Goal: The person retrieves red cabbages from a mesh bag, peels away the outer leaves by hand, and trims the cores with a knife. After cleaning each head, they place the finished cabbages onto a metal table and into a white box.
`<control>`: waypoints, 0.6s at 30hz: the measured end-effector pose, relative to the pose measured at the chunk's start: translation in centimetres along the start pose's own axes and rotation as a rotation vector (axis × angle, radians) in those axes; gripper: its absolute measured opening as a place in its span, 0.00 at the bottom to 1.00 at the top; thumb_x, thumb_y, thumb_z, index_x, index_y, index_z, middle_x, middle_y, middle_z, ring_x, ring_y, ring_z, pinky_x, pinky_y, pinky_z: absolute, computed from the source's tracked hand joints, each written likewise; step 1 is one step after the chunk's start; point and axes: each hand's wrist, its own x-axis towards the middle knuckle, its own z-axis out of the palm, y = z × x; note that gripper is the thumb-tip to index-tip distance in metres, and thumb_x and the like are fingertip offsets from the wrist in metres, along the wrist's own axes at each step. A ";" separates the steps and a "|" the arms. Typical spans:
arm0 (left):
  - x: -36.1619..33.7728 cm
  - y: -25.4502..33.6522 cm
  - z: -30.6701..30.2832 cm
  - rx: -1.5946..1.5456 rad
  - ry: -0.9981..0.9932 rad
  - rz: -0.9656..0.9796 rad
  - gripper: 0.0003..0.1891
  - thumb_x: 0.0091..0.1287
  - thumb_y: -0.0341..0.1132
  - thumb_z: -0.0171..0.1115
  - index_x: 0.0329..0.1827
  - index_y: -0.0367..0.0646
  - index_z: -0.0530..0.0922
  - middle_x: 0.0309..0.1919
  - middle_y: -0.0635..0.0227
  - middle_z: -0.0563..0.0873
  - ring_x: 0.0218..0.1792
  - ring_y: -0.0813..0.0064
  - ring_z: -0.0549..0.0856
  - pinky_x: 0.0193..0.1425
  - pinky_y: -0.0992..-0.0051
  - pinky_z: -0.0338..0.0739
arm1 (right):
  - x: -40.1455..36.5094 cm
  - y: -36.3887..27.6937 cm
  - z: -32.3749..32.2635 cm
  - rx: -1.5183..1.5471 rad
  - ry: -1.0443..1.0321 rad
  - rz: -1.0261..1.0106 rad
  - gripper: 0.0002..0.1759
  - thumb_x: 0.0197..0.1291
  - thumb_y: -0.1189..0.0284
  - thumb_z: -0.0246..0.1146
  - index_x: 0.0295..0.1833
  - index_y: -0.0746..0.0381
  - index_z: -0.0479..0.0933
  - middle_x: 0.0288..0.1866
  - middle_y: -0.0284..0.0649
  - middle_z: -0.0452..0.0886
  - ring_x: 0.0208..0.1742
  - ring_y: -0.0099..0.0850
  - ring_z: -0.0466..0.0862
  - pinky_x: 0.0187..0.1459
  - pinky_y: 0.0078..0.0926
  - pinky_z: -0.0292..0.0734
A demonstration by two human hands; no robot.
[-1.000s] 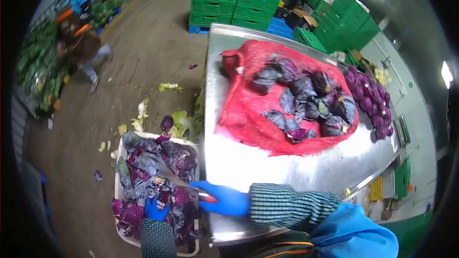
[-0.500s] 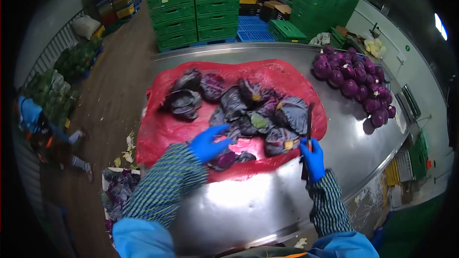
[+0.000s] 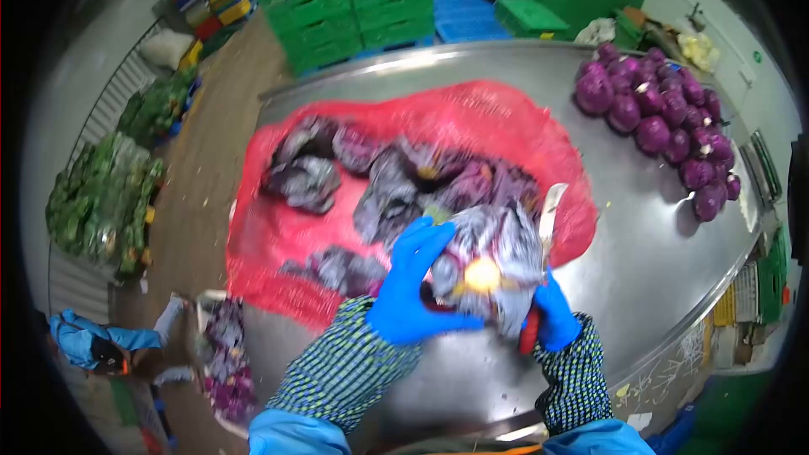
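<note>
My left hand (image 3: 413,291), in a blue glove, is wrapped round the left side of a red cabbage (image 3: 510,240). The cabbage's pale cut stem faces me, with loose outer leaves around it. In my right hand (image 3: 556,316), also gloved in blue, is a knife (image 3: 552,215) with a red handle. Its blade points up and away, close to the cabbage's right side. Beyond my hands, several dark-leaved cabbages (image 3: 308,181) lie on a red mesh sack (image 3: 506,109). Loose purple leaves (image 3: 341,270) rest left of my left hand.
Peeled red cabbages (image 3: 653,135) are heaped at the right of the metal table (image 3: 636,244). A bin of leaves (image 3: 227,362) stands at the left. Green crates (image 3: 324,0) are stacked behind. Another person (image 3: 101,341) is on the floor side at left.
My left hand has moved right and taken hold of a cabbage, now raised and nearer me with its stem toward me. The knife stays in my right hand. The view has shifted.
</note>
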 end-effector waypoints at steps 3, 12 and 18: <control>-6.6 5.7 -4.6 -0.434 0.125 -0.148 0.56 0.34 0.44 0.81 0.67 0.37 0.59 0.63 0.51 0.66 0.64 0.53 0.67 0.69 0.59 0.58 | -4.7 6.3 2.4 -0.179 -0.153 0.461 0.38 0.52 0.69 0.66 0.69 0.60 0.58 0.41 0.34 0.77 0.32 0.20 0.77 0.26 0.20 0.74; -28.9 2.4 -3.3 0.477 -0.031 -0.588 0.44 0.39 0.50 0.76 0.60 0.42 0.69 0.56 0.54 0.68 0.58 0.49 0.68 0.63 0.54 0.63 | -14.7 19.9 6.5 -0.616 0.025 0.266 0.27 0.58 0.78 0.57 0.65 0.64 0.62 0.47 0.42 0.71 0.53 0.30 0.70 0.57 0.26 0.64; -30.5 3.5 -2.7 0.483 -0.116 -0.667 0.50 0.32 0.51 0.79 0.63 0.47 0.66 0.57 0.54 0.64 0.61 0.47 0.62 0.65 0.53 0.60 | -16.6 19.6 10.5 -1.210 -0.061 -0.022 0.28 0.60 0.75 0.58 0.67 0.54 0.64 0.38 0.41 0.76 0.36 0.37 0.80 0.38 0.29 0.77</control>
